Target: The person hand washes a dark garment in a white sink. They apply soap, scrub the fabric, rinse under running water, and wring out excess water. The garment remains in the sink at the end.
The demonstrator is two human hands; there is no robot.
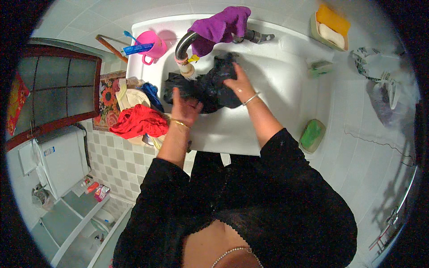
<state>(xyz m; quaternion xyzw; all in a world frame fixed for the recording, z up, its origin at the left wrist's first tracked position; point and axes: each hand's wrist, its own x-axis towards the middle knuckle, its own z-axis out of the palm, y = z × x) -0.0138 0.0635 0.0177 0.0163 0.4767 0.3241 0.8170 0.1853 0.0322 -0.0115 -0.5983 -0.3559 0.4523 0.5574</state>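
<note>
A wet black cloth (211, 92) lies bunched in the white sink (281, 100), under a curved metal faucet (183, 47). Water runs from the pale nozzle (187, 69) onto the fabric. My left hand (186, 109), with a gold bangle at the wrist, touches the near left part of the cloth. Its fingers are partly blurred and shaded, so its grip is unclear. On the right side, my right hand (243, 86) has its thumb and a finger around a bunched fold. A silver bangle circles that wrist. The cloth's far end is blurred.
A purple towel (218, 28) drapes over the faucet. The pink cup (157, 45) holds toothpaste and a toothbrush. Red fabric (140, 120) lies piled left of the sink. Soap dishes (312, 135) (330, 31) line the right side and back corner. A white appliance (63, 160) stands at left.
</note>
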